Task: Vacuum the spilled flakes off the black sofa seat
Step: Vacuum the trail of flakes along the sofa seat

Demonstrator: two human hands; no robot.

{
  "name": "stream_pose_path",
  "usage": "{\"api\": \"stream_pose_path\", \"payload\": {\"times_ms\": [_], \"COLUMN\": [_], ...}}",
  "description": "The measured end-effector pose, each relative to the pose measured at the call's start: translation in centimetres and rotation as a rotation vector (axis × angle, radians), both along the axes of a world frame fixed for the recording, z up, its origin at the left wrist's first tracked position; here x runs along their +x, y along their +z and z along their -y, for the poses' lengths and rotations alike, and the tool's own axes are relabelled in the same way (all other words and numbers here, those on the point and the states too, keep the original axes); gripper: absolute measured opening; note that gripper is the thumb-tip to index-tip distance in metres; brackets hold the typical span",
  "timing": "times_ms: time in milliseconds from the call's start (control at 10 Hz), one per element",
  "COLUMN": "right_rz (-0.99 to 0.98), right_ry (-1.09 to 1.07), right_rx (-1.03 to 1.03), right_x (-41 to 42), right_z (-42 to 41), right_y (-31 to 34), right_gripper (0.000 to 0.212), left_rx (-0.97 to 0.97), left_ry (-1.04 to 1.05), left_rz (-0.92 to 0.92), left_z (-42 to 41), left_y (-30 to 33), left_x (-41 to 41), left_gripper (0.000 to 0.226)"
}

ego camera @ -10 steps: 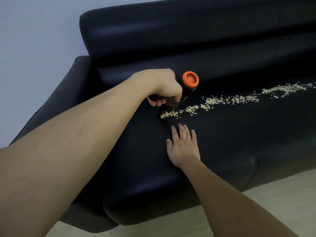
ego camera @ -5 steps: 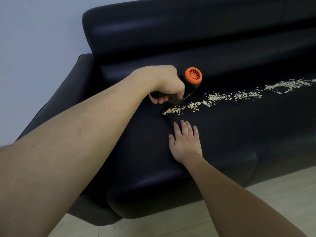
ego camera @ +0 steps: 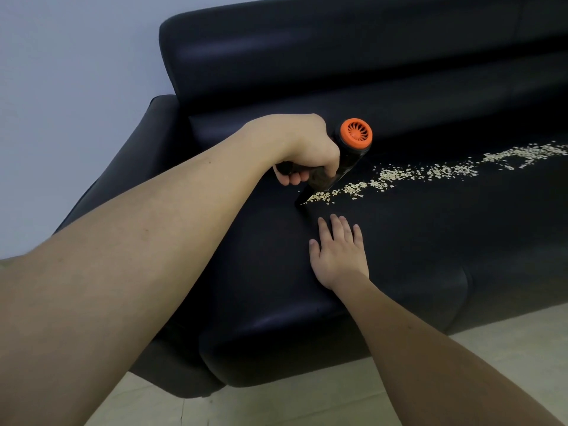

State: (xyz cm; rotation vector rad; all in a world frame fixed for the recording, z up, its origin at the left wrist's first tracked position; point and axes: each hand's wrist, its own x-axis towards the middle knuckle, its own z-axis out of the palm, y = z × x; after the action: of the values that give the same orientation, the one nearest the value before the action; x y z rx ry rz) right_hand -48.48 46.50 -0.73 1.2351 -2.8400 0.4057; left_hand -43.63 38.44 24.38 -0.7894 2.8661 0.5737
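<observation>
A trail of pale flakes (ego camera: 430,172) runs across the black sofa seat (ego camera: 415,235) from its middle toward the right edge of view. My left hand (ego camera: 307,152) grips the handle of a small black handheld vacuum with an orange rear cap (ego camera: 356,137). Its dark nozzle tip touches the seat at the left end of the trail. My right hand (ego camera: 338,253) rests flat on the seat, fingers straight, just in front of the nozzle and apart from the flakes.
The sofa's backrest (ego camera: 338,56) rises behind the seat and its armrest (ego camera: 135,167) lies to the left. A pale wall (ego camera: 76,72) stands at the back left. Light floor tiles (ego camera: 338,404) show below the sofa front.
The vacuum has shifted slightly right along the trail, and the flakes at the left end have thinned. My right hand stays flat on the seat.
</observation>
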Motion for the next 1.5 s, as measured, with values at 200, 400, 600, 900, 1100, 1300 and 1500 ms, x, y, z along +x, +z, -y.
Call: {"api": "stream_pose_path", "payload": {"times_ms": [200, 400, 600, 900, 1100, 1300, 1500], "right_rz": [0.001, 0.005, 0.004, 0.001, -0.002, -0.004, -0.001], "right_ry": [0.001, 0.003, 0.000, 0.001, 0.002, 0.004, 0.007], "right_rx": [0.011, 0.006, 0.002, -0.013, -0.017, -0.016, -0.011], "right_x": [0.0, 0.0, 0.0, 0.1, 0.0, 0.0, 0.0], "right_z": [0.0, 0.0, 0.0, 0.0, 0.0, 0.0, -0.1], "right_y": [0.1, 0.1, -0.1, 0.0, -0.1, -0.1, 0.0], "right_gripper": [0.062, 0.062, 0.062, 0.062, 0.063, 0.063, 0.063], "left_rx": [0.007, 0.008, 0.001, -0.027, -0.042, -0.037, -0.037], "left_ry": [-0.012, -0.028, -0.026, -0.016, -0.024, -0.022, -0.015], "left_rz": [0.001, 0.007, 0.014, 0.023, 0.016, -0.001, -0.002], "left_z": [-0.3, -0.9, -1.1, -1.3, -1.0, -0.5, 0.0], "left_y": [0.0, 0.1, 0.0, -0.4, -0.7, -0.9, -1.0], "left_x": [0.0, -0.3, -0.7, -1.6, -1.8, -2.1, -2.6], "left_gripper": [0.027, 0.027, 0.023, 0.019, 0.020, 0.021, 0.021]}}
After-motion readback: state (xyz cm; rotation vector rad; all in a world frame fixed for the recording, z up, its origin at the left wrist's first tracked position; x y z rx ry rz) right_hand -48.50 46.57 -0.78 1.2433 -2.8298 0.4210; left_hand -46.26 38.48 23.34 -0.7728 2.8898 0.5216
